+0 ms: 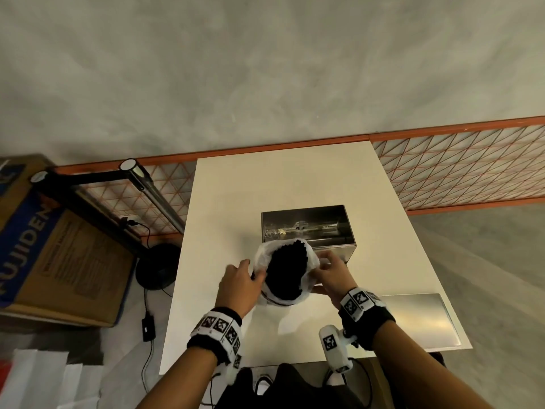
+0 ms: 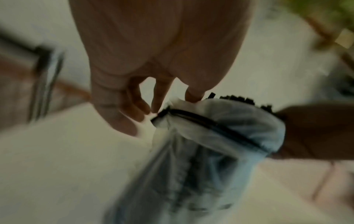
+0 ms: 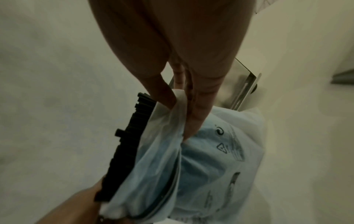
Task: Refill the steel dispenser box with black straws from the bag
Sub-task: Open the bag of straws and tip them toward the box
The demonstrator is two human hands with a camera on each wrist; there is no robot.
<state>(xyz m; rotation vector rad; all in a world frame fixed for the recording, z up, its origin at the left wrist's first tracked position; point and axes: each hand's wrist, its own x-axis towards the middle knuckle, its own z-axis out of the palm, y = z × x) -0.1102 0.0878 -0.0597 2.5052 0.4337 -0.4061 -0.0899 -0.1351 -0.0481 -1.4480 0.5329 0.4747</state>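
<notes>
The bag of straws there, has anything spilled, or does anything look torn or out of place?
Nothing stands out. The bag is held open by the left hand and right hand, each pinching its rim, with the black straws bunched inside. None lie loose on the table. The steel dispenser box sits open just behind it.

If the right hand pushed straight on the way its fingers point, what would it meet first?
The right hand already pinches the bag rim; going straight on, it would probably press into the bag and the black straws inside. Depth is uncertain.
</notes>
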